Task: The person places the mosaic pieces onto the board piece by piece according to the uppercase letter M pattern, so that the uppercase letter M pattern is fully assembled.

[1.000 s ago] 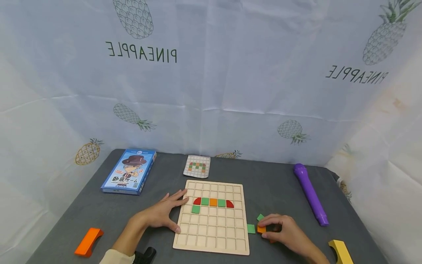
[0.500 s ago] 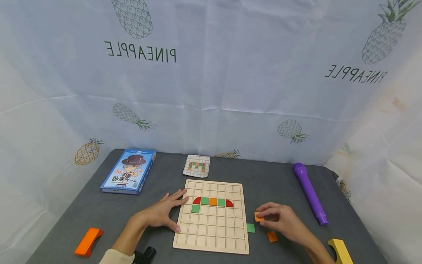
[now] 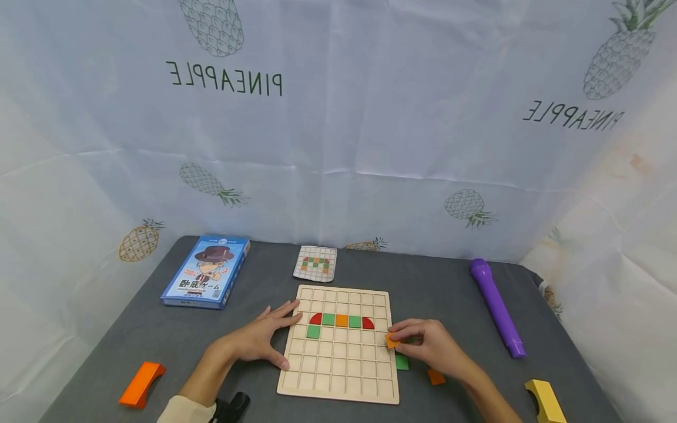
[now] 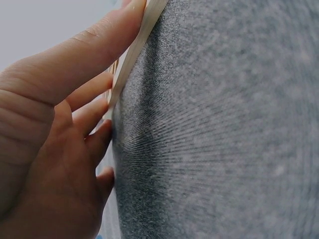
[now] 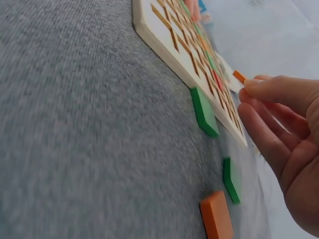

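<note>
Head view: I see the right grip [image 3: 435, 346] pinching an orange tile [image 3: 392, 341] at the right edge of the gridded board [image 3: 338, 367]; left grip [image 3: 256, 339] spread against its left edge.
Left wrist view: thumb touches board.
Right wrist view: green tile [image 5: 205, 113] on desk [image 5: 99, 124].

Table [image 3: 439, 288]; cloth [image 3: 338, 117] behind. On table, centre: board [image 3: 338, 370]. On board: five row tiles [image 3: 341, 321] abreast; sixth tile [image 3: 313, 332] before the leftmost. Behind board's left half: card [image 3: 315, 264]. Back left: box [image 3: 206, 272]. Back right: rod [image 3: 497, 308]. Front left: arch [image 3: 142, 384]. Front right: second arch [image 3: 545, 401]. Board's left edge: left hand [image 3: 261, 339], touching. Board's right edge: held tile [image 3: 392, 341], in right hand [image 3: 425, 341]. Right of board: edge tile [image 3: 402, 362] just beside; outer tile [image 3: 436, 376] farther right; third loose tile [image 5: 232, 180] near outer tile.
</note>
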`<state>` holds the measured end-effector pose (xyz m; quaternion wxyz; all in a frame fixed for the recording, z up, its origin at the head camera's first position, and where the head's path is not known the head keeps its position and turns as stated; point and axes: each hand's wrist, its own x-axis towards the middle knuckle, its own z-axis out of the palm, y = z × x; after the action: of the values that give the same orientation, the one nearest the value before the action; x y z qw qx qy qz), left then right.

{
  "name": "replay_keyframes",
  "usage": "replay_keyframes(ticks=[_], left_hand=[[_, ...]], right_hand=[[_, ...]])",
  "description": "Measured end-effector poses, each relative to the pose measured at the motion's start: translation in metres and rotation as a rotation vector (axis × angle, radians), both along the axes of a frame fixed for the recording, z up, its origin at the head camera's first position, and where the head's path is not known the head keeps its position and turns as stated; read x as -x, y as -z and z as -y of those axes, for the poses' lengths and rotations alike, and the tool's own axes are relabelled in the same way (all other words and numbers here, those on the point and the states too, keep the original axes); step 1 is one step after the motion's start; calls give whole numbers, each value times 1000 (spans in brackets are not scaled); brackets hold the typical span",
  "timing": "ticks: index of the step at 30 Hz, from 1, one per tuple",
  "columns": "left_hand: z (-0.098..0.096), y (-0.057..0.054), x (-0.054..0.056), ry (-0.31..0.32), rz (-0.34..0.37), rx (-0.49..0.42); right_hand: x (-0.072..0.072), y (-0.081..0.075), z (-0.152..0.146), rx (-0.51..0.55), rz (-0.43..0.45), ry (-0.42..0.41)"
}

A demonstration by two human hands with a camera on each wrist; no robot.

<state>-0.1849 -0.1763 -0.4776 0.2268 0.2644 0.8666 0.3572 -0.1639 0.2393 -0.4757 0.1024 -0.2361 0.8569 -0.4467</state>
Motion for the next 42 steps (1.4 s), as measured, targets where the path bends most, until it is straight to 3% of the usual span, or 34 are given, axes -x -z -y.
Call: replay_keyframes(ticks=[14,21,42], left_hand=[[1,0,1,2,-12,18],[-1,-1,2,5,-7,18],[0,-1,0,-7,-9,14]], right_hand=[[12,8,40,-35,-67,-52],[15,9,59,0,-11,-49],[18,8,120,102,1,-73]])
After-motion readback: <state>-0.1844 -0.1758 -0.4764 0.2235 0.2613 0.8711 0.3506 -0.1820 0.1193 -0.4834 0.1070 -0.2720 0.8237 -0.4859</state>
